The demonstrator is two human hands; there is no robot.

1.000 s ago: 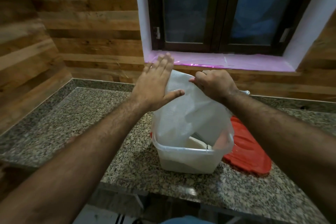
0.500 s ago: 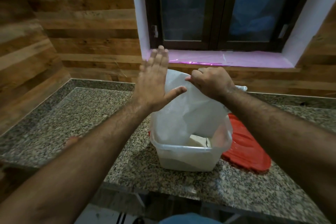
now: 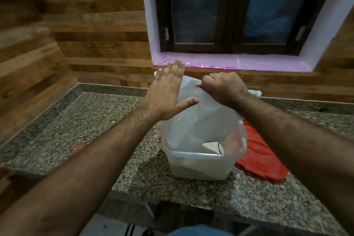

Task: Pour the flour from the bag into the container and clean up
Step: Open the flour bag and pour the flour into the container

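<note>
A translucent white flour bag (image 3: 199, 120) hangs upside down, its mouth inside a clear plastic container (image 3: 199, 166) on the granite counter. Pale flour (image 3: 210, 148) shows inside the container. My right hand (image 3: 224, 87) pinches the bag's raised end at the top. My left hand (image 3: 168, 90) is flat, fingers straight and together, palm against the bag's left side, thumb spread across the front.
A red lid (image 3: 262, 161) lies on the counter (image 3: 95, 126) right of and partly behind the container. A wooden wall and a dark window with a pink-covered sill (image 3: 239, 61) stand behind. The counter's front edge runs just below the container.
My left hand has shifted slightly along the bag's left side, staying flat. The right hand keeps its pinch on the bag's top. The bag stays over the container.
</note>
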